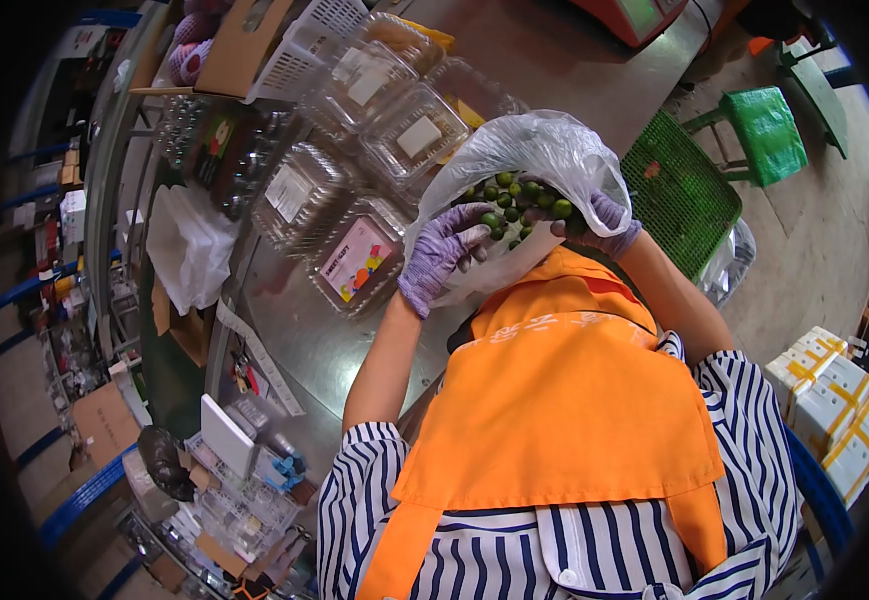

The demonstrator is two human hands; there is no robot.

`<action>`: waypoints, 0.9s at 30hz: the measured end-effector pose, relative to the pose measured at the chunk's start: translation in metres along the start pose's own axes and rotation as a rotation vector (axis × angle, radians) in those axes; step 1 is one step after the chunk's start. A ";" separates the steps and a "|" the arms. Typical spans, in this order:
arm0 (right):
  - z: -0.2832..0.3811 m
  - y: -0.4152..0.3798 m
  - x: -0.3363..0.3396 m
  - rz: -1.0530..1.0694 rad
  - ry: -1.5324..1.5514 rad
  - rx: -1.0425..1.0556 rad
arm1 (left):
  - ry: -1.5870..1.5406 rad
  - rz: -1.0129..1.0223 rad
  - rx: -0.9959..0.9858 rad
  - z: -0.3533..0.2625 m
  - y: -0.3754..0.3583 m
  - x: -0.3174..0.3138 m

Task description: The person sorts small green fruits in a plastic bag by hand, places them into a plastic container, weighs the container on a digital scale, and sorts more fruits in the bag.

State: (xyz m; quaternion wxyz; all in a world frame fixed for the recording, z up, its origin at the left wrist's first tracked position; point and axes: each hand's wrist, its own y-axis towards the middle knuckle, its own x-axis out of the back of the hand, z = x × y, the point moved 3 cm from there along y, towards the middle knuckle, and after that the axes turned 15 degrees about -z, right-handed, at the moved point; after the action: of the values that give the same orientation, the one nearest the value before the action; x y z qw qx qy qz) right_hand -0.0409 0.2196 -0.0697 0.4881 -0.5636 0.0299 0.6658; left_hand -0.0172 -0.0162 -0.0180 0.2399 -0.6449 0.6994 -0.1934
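A clear plastic bag (pixel 529 135) is in front of my chest, its mouth spread toward me. Several small round green fruits (pixel 519 195) lie inside it. My left hand (pixel 437 258), in a purple glove with darkened fingertips, curls at the left side of the mouth, gripping the plastic beside the fruits. At the right side my right hand (pixel 609 222), gloved alike, is closed on the bag; its fingers are partly hidden by plastic. Just left of the bag, a clear clamshell box (pixel 356 262) with a colourful label lies on the metal table (pixel 319 345).
More clear clamshell boxes (pixel 414 130) are stacked behind the left hand. A white basket (pixel 309 45) and a cardboard box (pixel 244 50) stand at the far left. A red scale (pixel 629 20) sits at the back. Right of me are a green crate (pixel 684 190), a green stool (pixel 764 135) and white foam boxes (pixel 834 400).
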 end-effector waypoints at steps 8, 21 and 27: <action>-0.008 0.011 0.014 0.026 -0.337 0.244 | -0.411 0.101 0.114 0.003 -0.002 -0.002; -0.010 0.000 -0.003 0.219 -0.686 0.465 | -0.593 0.153 0.165 -0.001 -0.001 -0.001; -0.010 -0.004 -0.012 0.249 -0.709 0.481 | -0.038 -0.131 -0.133 -0.007 -0.003 -0.002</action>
State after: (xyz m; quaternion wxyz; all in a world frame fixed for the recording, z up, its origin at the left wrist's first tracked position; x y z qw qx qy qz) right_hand -0.0321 0.2082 -0.0618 0.5015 -0.1632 0.0822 0.8457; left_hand -0.0186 -0.0143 -0.0103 0.1966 -0.7071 0.6625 -0.1497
